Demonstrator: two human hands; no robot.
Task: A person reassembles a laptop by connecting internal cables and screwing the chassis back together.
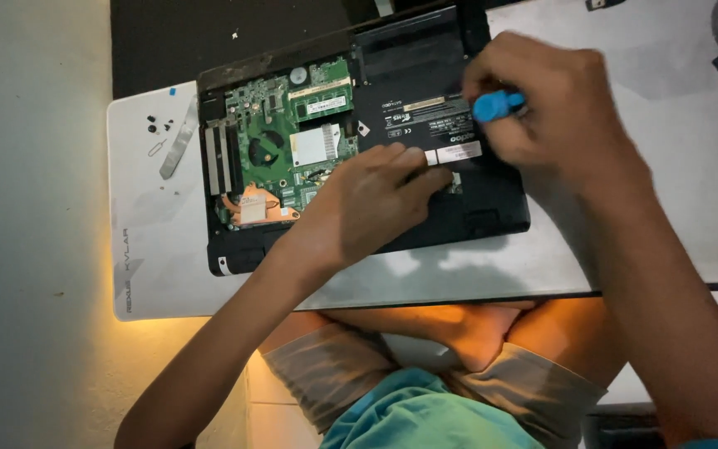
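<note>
Screwdriver (499,105) tip hidden — right hand (542,100) covers it.

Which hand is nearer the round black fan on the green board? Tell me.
Left. The left hand rests on the laptop just right of the fan; the right hand, holding a blue-handled tool, is farther right.

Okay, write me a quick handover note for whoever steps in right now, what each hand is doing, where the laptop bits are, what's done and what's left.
Left hand: fingers pressing flat on the laptop's black underside, holding nothing.
Right hand: closed around a blue-handled screwdriver, over the laptop's right half.
Things: laptop upside down on the white mat; green circuit board exposed on its left side.
Done: a panel is off; loose screws and a metal strip lie on the mat's upper left.
Left: the black cover on the right is still in place. The screwdriver tip is hidden.
</note>
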